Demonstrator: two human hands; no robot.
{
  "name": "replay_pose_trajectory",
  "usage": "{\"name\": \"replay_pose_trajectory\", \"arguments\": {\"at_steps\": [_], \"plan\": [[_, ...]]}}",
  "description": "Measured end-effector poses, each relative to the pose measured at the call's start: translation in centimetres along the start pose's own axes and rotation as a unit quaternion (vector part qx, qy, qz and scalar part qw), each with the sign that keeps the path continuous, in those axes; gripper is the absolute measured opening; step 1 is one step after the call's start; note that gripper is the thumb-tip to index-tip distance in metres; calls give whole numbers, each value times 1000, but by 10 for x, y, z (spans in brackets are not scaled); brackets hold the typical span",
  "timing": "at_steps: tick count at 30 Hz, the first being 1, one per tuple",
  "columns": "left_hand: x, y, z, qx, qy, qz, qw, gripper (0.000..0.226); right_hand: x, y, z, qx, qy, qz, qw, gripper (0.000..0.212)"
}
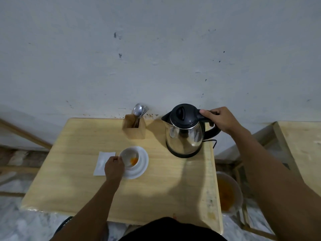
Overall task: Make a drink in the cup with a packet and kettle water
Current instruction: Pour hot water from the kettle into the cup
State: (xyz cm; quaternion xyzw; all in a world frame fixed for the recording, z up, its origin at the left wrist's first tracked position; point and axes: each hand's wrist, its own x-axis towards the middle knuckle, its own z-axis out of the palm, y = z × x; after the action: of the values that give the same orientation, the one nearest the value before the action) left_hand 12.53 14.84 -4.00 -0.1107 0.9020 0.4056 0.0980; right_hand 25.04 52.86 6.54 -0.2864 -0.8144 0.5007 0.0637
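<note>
Powder looks already in the cup (130, 157) on its saucer; your left hand (113, 166) fingers grip its rim, right hand (219, 120) clenches the kettle (184, 131) handle. Next, lift and pour.

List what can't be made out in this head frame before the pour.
- Kettle water level: lid shut, steel body opaque.
- Kettle handle grip: right hand covers it.
- Cup near rim and handle: left hand hides them.
- White packet: print too small, open or sealed unclear.
- Utensils in wooden holder: lower parts hidden, count unclear.
</note>
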Motion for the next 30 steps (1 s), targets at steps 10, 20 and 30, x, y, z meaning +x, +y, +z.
{"name": "replay_pose_trajectory", "arguments": {"at_steps": [10, 20, 30], "plan": [[-2, -10, -10, -38, -17, -5, 999, 24, 1, 5, 12, 32, 66, -59, 996, 82], [3, -12, -21, -83, -73, -13, 994, 24, -5, 4, 26, 25, 122, -102, 987, 75], [2, -13, -24, -86, -99, 21, 991, 27, -22, -44, 28, -35, 115, -145, 982, 74]]}}
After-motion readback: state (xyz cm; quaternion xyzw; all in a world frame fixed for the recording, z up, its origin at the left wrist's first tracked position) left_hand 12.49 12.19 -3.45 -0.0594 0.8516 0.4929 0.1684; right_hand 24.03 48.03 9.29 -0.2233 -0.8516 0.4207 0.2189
